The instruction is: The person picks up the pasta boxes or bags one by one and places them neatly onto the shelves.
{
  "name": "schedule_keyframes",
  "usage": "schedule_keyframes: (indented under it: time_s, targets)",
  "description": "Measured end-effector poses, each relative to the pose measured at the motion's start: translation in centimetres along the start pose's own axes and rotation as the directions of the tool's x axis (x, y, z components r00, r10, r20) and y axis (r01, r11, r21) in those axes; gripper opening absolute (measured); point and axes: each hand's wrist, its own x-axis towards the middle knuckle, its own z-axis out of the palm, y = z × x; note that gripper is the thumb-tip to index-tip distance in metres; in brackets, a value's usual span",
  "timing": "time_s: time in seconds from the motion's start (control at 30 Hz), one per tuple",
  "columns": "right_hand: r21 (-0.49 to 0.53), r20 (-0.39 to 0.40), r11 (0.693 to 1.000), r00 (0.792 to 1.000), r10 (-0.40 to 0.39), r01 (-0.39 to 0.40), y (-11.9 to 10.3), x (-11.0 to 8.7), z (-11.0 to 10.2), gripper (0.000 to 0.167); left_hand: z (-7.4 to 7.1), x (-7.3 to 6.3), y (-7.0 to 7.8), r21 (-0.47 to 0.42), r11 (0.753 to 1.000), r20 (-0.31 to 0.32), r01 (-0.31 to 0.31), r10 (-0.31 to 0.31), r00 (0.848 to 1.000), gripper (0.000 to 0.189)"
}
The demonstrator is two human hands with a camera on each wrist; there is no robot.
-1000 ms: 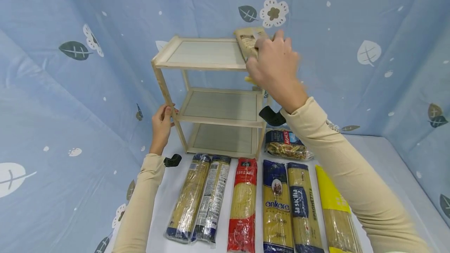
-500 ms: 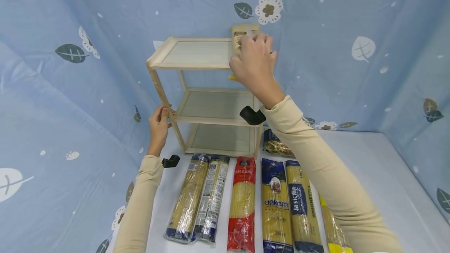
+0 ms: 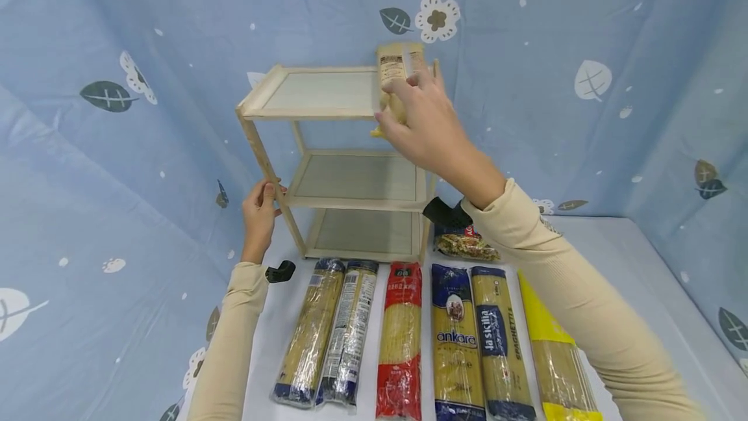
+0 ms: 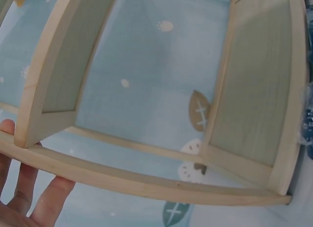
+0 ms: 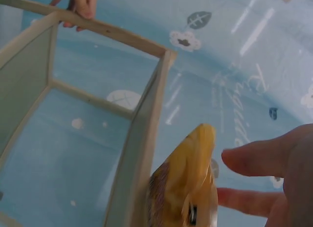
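Note:
A small wooden three-tier shelf [image 3: 356, 204] stands at the back. My left hand [image 3: 259, 213] grips its left front post [image 4: 122, 176], fingers wrapped around the wood beside the middle tier. On the top tier's right end lies a yellowish pasta packet [image 3: 393, 65], its printed back label facing up and its yellow end [image 5: 201, 139] poking past the front rail. My right hand [image 3: 425, 123] hovers at the packet with spread fingers. In the right wrist view the thumb is apart from it, while another finger is at its side; whether they touch I cannot tell.
Several long spaghetti packs lie in a row before the shelf, among them a red one [image 3: 400, 343], an ankara pack [image 3: 457, 343] and a yellow-topped one [image 3: 555, 356]. An AGNESI pasta bag [image 3: 464, 244] sits right of the shelf. Blue patterned cloth [image 3: 555, 83] surrounds everything.
The packet has shifted left and straightened on the top tier. My right hand moved left with it, then loosened its fingers and drew back slightly. The left hand keeps its grip.

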Motion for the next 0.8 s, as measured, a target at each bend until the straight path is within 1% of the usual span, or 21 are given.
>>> schedule_keyframes:
  time_s: [0.07, 0.17, 0.37, 0.47, 0.63, 0.8]
  targets:
    - [0.026, 0.020, 1.000, 1.000, -0.017, 0.016, 0.3, -0.9, -0.4, 0.040, -0.1, 0.0, 0.0, -0.002, 1.000, -0.005, -0.007, 0.007, 1.000, 0.035]
    - [0.036, 0.034, 0.998, 0.998, -0.046, 0.045, 0.9, -2.5, -0.9, 0.043, -0.2, -0.1, 0.0, -0.007, 1.000, -0.010, -0.018, 0.018, 1.000, 0.035]
    - [0.026, 0.001, 0.993, 0.994, -0.112, 0.112, 2.5, -5.0, -1.7, 0.047, -0.2, 0.0, 0.1, 0.000, 0.999, -0.004, -0.035, 0.035, 0.999, 0.035]
    - [0.022, -0.013, 0.990, 0.990, -0.142, 0.142, 3.2, -5.9, -2.0, 0.048, -0.2, 0.0, 0.3, 0.001, 1.000, -0.002, -0.027, 0.027, 1.000, 0.035]
    - [0.014, -0.002, 0.987, 0.987, -0.158, 0.158, 4.2, -7.3, -2.6, 0.051, -0.2, -0.1, 0.5, 0.026, 1.000, -0.002, -0.005, 0.005, 1.000, 0.037]
    - [0.002, -0.002, 0.985, 0.985, -0.171, 0.171, 5.0, -9.2, -3.1, 0.055, -0.3, -0.1, 0.5, 0.015, 1.000, -0.001, -0.009, 0.009, 1.000, 0.038]
